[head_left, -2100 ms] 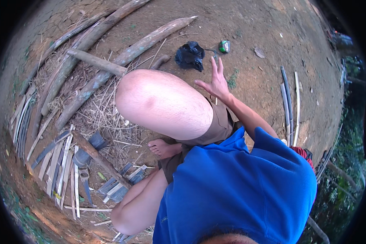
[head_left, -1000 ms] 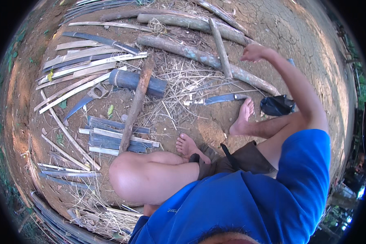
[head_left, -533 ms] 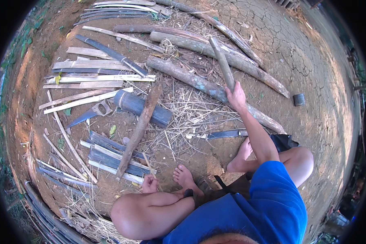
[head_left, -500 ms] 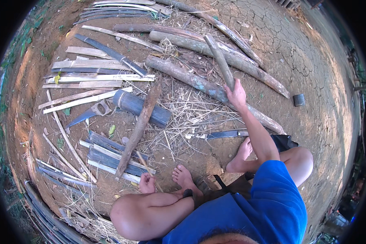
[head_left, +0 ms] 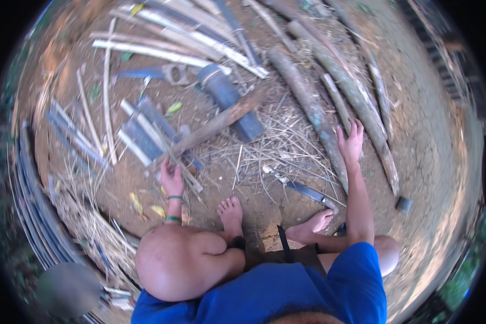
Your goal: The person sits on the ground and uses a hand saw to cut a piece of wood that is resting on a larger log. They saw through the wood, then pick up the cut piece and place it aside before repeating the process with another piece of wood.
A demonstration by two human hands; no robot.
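Two grips: right hand [head_left: 351, 146] spread apart at a short stick [head_left: 336, 99], left hand [head_left: 173, 181] too blurred to tell.

1. Short stick [head_left: 336, 98]: one.
2. Hand saw [head_left: 174, 74]: one.
3. Dark bamboo tube [head_left: 218, 86]: one.
4. Brown branch [head_left: 216, 124], lying across that tube: one.
5. Long-bladed knife [head_left: 306, 190]: one.
6. Small dark block [head_left: 403, 204]: one.
7. Long logs [head_left: 303, 100]: at least three, the upper ends running together in blur.
8. Bare feet [head_left: 231, 216]: two.
9. Green wristbands [head_left: 173, 218]: two.
10. Yellow leaves [head_left: 136, 203] near the left knee: two.
11. Pale split strips [head_left: 146, 52]: several, too blurred for an exact count.
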